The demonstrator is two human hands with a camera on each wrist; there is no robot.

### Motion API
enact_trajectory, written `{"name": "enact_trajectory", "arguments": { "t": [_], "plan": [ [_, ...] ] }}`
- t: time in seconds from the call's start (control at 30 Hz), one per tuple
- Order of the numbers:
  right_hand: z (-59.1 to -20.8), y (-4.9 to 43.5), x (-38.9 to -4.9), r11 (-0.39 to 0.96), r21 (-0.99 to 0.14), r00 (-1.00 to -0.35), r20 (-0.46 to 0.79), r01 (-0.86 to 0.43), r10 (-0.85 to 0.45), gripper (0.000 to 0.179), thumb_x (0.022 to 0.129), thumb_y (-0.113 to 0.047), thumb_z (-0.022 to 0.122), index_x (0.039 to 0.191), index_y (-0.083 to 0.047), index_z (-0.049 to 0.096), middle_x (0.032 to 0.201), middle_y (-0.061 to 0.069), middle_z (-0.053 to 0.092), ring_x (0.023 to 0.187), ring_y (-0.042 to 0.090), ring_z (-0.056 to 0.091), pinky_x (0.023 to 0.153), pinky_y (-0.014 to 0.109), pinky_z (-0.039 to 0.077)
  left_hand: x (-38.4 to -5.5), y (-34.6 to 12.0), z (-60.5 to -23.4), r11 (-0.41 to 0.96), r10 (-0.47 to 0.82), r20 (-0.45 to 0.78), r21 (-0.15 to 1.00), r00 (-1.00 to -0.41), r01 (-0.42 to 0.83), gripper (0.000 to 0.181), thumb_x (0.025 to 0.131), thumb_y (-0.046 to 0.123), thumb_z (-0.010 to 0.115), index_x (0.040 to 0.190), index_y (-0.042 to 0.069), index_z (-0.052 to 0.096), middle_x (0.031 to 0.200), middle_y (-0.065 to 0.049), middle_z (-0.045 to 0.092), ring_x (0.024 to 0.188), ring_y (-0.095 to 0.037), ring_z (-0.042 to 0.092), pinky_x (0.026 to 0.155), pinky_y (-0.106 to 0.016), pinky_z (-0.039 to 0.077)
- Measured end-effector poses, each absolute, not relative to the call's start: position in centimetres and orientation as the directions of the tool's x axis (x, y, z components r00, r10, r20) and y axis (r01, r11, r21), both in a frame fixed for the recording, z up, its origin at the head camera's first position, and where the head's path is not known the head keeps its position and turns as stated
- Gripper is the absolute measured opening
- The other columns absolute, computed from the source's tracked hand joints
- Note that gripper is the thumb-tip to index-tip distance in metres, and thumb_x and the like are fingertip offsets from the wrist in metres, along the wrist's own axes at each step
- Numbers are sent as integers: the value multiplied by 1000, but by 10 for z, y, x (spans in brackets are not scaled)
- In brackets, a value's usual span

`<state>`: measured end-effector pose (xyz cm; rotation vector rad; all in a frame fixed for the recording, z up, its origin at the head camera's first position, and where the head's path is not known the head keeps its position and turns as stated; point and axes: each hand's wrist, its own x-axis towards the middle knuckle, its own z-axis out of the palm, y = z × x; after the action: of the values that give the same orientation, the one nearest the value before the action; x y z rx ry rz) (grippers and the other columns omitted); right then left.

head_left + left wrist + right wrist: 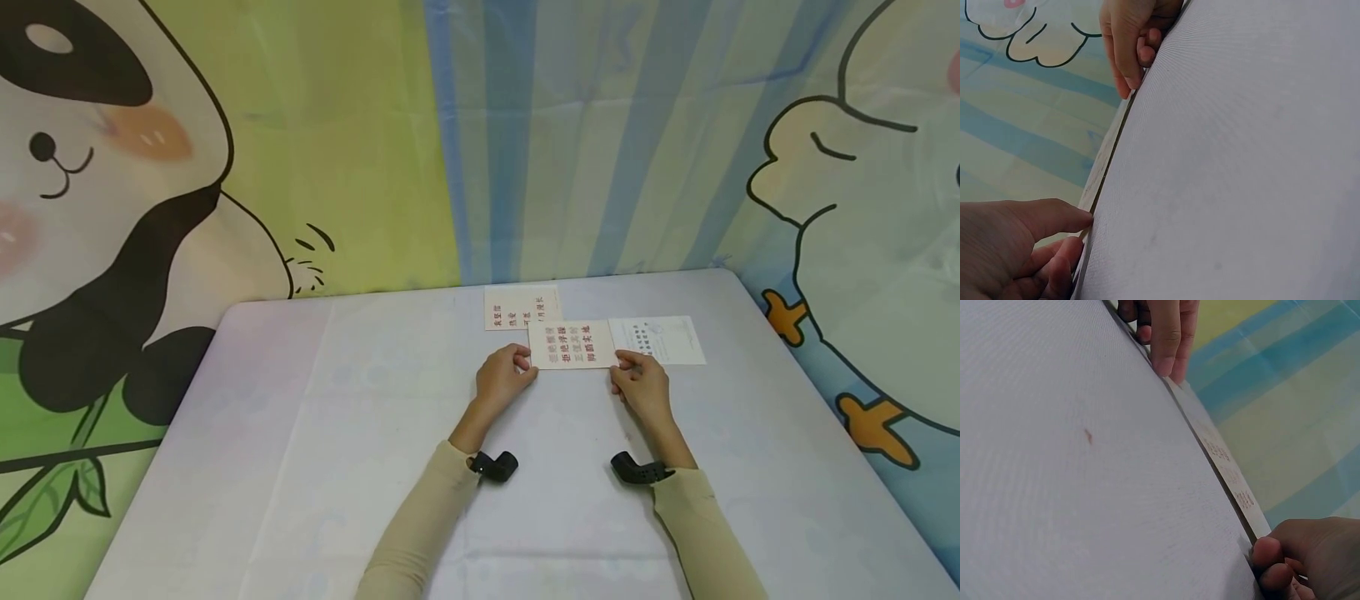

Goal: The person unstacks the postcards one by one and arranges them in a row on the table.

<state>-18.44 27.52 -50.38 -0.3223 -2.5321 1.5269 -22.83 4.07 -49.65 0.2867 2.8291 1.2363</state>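
Observation:
A cream card [572,345] with columns of red and paler characters is held near the back of the table. My left hand [501,379] pinches its left edge between thumb and fingers. At the opposite edge, my right hand [647,388] pinches the card the same way. Both wrist views show the card [1222,459] almost edge-on, low over the cloth, with a thin dark gap beneath it. Behind it lies another card [510,305] with red characters, its lower right part covered. A paler card [678,340] with small dark print lies to the right, partly hidden by the held card.
The table [360,467] is covered with a white cloth showing faint creases. A printed backdrop [360,150] with cartoon animals and blue stripes rises directly behind its far edge. Black wrist devices [495,467] sit on both wrists, below beige sleeves [420,525].

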Motion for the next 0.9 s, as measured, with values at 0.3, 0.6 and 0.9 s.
{"name": "enact_trajectory", "arguments": {
  "t": [0.3, 0.6, 0.9],
  "plan": [
    [-504, 275, -184, 448, -887, -960, 19, 113, 279, 37, 91, 0, 60, 126, 10, 57, 98, 17, 55, 51, 4, 55, 45, 18, 46, -227, 40, -496, 662, 176, 31, 735, -984, 142, 25, 85, 23, 75, 105, 10, 70, 79, 6, 64, 71, -7, 54, 61, -22, 39],
    [-505, 275, -183, 438, -893, -957, 25, 108, 288, 37, 90, 1, 60, 126, 10, 57, 97, 17, 56, 51, 3, 55, 45, 18, 46, -229, 40, -498, 661, 177, 40, 735, -983, 149, 23, 86, 24, 74, 105, 11, 70, 80, 6, 65, 72, -7, 54, 61, -22, 40],
    [-502, 273, -181, 367, -929, -950, 77, 41, 302, 32, 90, 2, 56, 121, 8, 61, 97, 16, 55, 48, 3, 53, 44, 17, 43, -229, 38, -498, 642, 178, 49, 751, -983, 154, 23, 87, 25, 72, 105, 10, 71, 82, 4, 66, 74, -9, 57, 64, -22, 42]
  ]
}}
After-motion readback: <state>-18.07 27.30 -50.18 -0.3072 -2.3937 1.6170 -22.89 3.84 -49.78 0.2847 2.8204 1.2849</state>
